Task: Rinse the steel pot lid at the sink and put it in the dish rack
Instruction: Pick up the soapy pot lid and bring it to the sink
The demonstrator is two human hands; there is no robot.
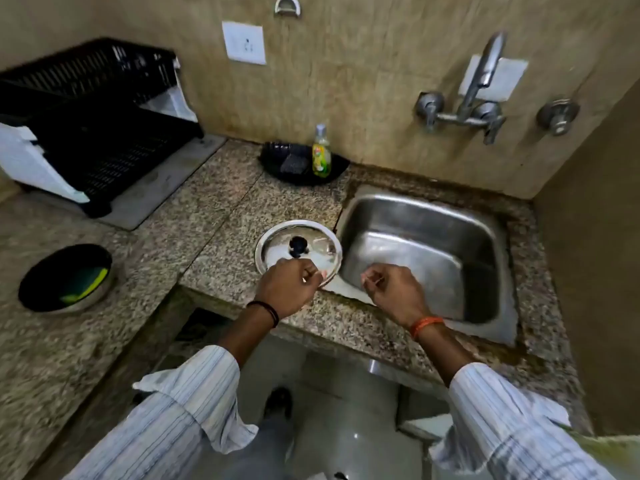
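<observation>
The steel pot lid lies flat on the granite counter just left of the sink, its black knob facing up. My left hand hovers over the lid's near rim with fingers loosely curled; that part of the rim is hidden, and I cannot tell if the fingers touch it. My right hand hangs over the sink's near left corner, fingers loosely curled, holding nothing. The black dish rack stands on a grey mat at the far left of the counter.
A wall tap juts out above the sink, with no water running. A green dish-soap bottle stands in a black tray behind the lid. A steel bowl holding a yellow-green sponge sits on the left counter.
</observation>
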